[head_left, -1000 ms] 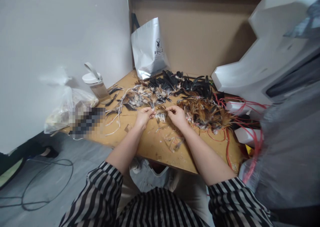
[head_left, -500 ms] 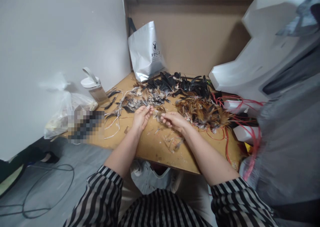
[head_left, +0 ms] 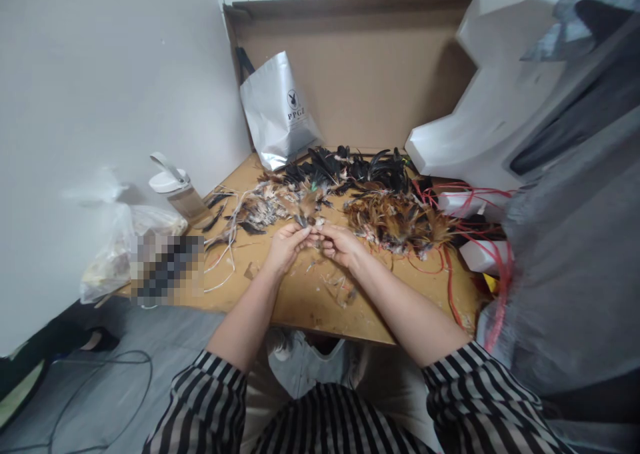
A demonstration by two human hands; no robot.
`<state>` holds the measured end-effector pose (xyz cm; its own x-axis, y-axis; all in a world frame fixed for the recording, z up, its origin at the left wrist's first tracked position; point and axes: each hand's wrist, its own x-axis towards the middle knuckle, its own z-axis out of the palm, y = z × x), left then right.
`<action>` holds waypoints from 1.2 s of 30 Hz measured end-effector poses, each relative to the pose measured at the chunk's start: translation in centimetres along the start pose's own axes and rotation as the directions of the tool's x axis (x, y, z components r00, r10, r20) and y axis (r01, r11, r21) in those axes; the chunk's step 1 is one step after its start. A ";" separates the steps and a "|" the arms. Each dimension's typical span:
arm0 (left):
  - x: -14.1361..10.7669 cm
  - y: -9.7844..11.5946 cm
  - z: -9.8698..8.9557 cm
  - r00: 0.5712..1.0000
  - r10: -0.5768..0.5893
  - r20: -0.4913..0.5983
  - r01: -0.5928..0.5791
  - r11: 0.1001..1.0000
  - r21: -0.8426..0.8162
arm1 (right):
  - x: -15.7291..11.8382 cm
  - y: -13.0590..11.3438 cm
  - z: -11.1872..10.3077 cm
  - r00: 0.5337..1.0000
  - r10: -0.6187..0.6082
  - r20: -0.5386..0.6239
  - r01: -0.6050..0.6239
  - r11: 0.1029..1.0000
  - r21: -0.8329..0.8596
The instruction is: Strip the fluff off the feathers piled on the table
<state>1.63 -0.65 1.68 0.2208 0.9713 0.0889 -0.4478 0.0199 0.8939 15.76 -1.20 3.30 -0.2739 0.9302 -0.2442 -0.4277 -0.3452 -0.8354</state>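
At far left a clear plastic bag (head_left: 107,261) is sitting near a bottle (head_left: 186,204) with a pale lid, against the wall (head_left: 125,74). White string (head_left: 231,237) is trailing over the wooden table (head_left: 310,304) beside a pile of pale feathers (head_left: 265,207), and a silver bag (head_left: 273,117) is standing behind. The left hand (head_left: 289,246) is pinching a small bunch of brownish feathers (head_left: 306,204) above the middle of the table, their tips pointing away from the person. The right hand (head_left: 341,246) is meeting it, fingertips gathered; what they are gripping I cannot tell. Black feathers (head_left: 373,169) are lying farther back, brown feathers (head_left: 400,221) are heaping up to the right, and red string (head_left: 453,287) is hanging beyond them.
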 end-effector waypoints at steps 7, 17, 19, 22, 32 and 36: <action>0.6 -0.4 -0.9 0.987 -0.141 -0.071 0.137 0.989 -0.054 | 0.9 0.9 -0.2 0.951 -0.284 -0.125 0.261 0.949 -0.177; 0.5 -0.5 -0.5 0.978 -0.196 -0.066 0.194 0.980 -0.042 | 1.6 2.1 -0.3 0.815 -0.566 -0.125 0.416 0.721 -0.555; 0.5 -0.6 -0.5 0.978 -0.191 -0.079 0.190 0.981 -0.030 | 1.9 2.3 -0.4 0.816 -0.567 -0.113 0.416 0.711 -0.567; 0.6 -0.7 -0.4 0.981 -0.170 -0.098 0.170 0.985 -0.005 | 2.0 2.3 -0.4 0.829 -0.545 -0.126 0.407 0.742 -0.533; 0.5 -0.9 -0.5 0.983 -0.172 -0.069 0.176 0.983 0.056 | 1.3 1.4 -0.3 0.880 -0.455 -0.137 0.380 0.847 -0.372; 0.5 -1.0 -0.7 0.984 -0.175 -0.034 0.176 0.983 0.052 | 1.2 1.4 -0.2 0.879 -0.461 -0.121 0.386 0.838 -0.384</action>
<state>1.56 -0.01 0.46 0.2662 0.9603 -0.0834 -0.3562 0.1784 0.9172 15.00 -0.56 1.79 0.0602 0.9920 0.1106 -0.1335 0.1178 -0.9840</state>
